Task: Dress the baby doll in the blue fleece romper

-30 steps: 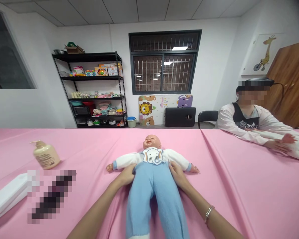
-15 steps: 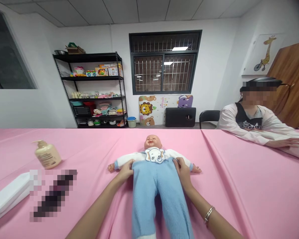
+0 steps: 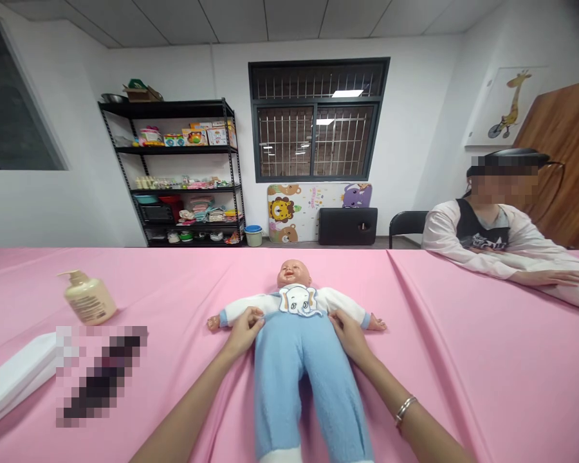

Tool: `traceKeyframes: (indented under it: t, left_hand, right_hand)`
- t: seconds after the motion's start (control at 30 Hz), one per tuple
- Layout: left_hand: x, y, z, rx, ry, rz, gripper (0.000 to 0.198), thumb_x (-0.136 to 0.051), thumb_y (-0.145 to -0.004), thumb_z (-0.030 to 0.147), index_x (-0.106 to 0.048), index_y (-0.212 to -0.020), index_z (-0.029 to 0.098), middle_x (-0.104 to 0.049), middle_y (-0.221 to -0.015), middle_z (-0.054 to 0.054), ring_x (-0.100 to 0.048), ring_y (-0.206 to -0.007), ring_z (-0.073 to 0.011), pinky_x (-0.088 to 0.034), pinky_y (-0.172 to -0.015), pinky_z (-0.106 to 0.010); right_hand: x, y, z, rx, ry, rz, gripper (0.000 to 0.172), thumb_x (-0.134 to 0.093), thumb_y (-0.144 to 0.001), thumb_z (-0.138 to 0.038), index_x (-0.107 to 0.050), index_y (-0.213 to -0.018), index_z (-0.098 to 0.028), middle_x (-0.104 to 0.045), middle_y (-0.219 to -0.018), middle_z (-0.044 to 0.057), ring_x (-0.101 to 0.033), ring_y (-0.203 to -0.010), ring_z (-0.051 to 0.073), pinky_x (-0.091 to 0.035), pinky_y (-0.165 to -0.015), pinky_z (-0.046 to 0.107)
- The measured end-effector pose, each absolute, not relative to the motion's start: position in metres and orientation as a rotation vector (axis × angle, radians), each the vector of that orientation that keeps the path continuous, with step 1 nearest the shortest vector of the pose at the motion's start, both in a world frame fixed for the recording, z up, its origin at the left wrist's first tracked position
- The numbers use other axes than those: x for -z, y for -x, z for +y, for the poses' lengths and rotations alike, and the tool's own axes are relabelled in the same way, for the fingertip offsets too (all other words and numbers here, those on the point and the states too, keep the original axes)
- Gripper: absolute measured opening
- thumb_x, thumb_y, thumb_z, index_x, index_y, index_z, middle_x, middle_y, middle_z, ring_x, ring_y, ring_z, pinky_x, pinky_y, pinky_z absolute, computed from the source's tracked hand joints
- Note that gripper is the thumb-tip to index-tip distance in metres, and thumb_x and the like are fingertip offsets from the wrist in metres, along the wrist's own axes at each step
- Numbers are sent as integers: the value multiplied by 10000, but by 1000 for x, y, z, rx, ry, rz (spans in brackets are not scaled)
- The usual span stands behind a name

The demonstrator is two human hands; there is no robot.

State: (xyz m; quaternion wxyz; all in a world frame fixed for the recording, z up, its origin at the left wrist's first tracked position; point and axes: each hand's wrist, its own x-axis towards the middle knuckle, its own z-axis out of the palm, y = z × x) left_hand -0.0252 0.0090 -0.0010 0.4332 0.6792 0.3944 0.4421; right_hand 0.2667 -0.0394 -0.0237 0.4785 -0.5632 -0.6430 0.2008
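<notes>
A baby doll (image 3: 294, 347) lies on its back straight ahead of both hands, head away from the person, arms out to the sides. It wears blue fleece trousers (image 3: 302, 392) with white cuffs and a white fleecy top (image 3: 338, 301) with blue wrist bands, and an elephant bib (image 3: 298, 300) sits on its chest. The left hand (image 3: 244, 332) is on the doll's right side and the right hand (image 3: 350, 335) on its other side, both at the line where top meets trousers. Each lies against the cloth with its fingers close together and slightly curved; whether they pinch the fabric, I cannot tell. A thin bracelet (image 3: 405, 411) circles the right wrist.

A cream pump bottle (image 3: 84, 298) stands well beyond the left hand, its label too small to read. Nearer that hand lie a white case (image 3: 14, 379) and a dark object (image 3: 101, 373) too blurred to tell.

Pink cloth (image 3: 463, 366) covers the table. Far past the right hand, a seated person (image 3: 482, 225) in a black apron rests a hand (image 3: 554, 278) on the cloth. Beyond the doll stand a black metal shelf (image 3: 171, 173) of boxes and toys, a barred window (image 3: 318, 119), and a cartoon animal board (image 3: 289, 215).
</notes>
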Motion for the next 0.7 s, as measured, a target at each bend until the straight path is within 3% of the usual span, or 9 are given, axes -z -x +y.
traceKeyframes:
  t: [0.13, 0.2, 0.3, 0.4, 0.5, 0.63, 0.7]
  left_hand:
    - [6, 32, 8, -904, -2015, 1061, 58, -495, -682, 177, -524, -732, 182, -584, -731, -11, -558, -751, -200, -441, -731, -325]
    - [4, 32, 8, -976, -2066, 1197, 110, -445, -646, 110, -497, -703, 188, -567, -709, -6, -554, -749, -200, -441, -764, -343]
    - [-9, 17, 6, -1313, -1863, 1429, 225, -422, -646, 83, -470, -843, 183, -574, -870, -45, -562, -858, -205, -433, -839, -367]
    - [-32, -17, -5, -1409, -1890, 1456, 268, -462, -724, 157, -470, -992, 169, -574, -1015, -91, -533, -990, -228, -409, -899, -391]
    - [-50, -58, -20, -1166, -2299, 1274, 304, -497, -754, 206, -528, -1056, 203, -583, -1092, -79, -495, -1061, -248, -355, -961, -431]
    - [-50, -90, -28, -952, -2287, 1462, 442, -589, -736, 389, -539, -1161, 280, -424, -1350, -76, -250, -1266, -407, -116, -997, -666]
    - [-44, -93, -25, -1049, -2106, 1522, 537, -570, -749, 450, -475, -1248, 275, -350, -1405, -87, -215, -1287, -410, -128, -1005, -657]
  right_hand:
    - [28, -267, -44, -242, 1554, -1823, 357, -330, -881, -379, -604, -826, -159, -608, -882, 89, -526, -870, 225, -377, -805, 349]
    - [31, -267, -47, -59, 1706, -1851, 337, -334, -879, -327, -620, -831, -155, -595, -921, 105, -511, -919, 240, -365, -826, 357]
    - [38, -267, -48, 31, 1751, -1893, 324, -318, -873, -243, -610, -991, -171, -581, -1023, 108, -498, -992, 231, -373, -842, 324]
    - [48, -266, -43, 34, 1733, -1962, 368, -311, -867, -207, -547, -1148, -179, -570, -1086, 110, -491, -1030, 228, -373, -885, 326]
    - [56, -266, -33, 24, 1783, -2002, 385, -344, -858, -206, -514, -1200, -155, -564, -1111, 136, -487, -1053, 247, -355, -935, 363]
    - [50, -265, -14, -165, 1884, -1866, 437, -416, -820, -241, -471, -1236, -117, -537, -1167, 178, -476, -1099, 295, -341, -966, 447]
    - [34, -259, -5, -316, 1718, -1701, 498, -456, -789, -291, -440, -1256, -118, -498, -1224, 178, -435, -1158, 312, -333, -984, 476]
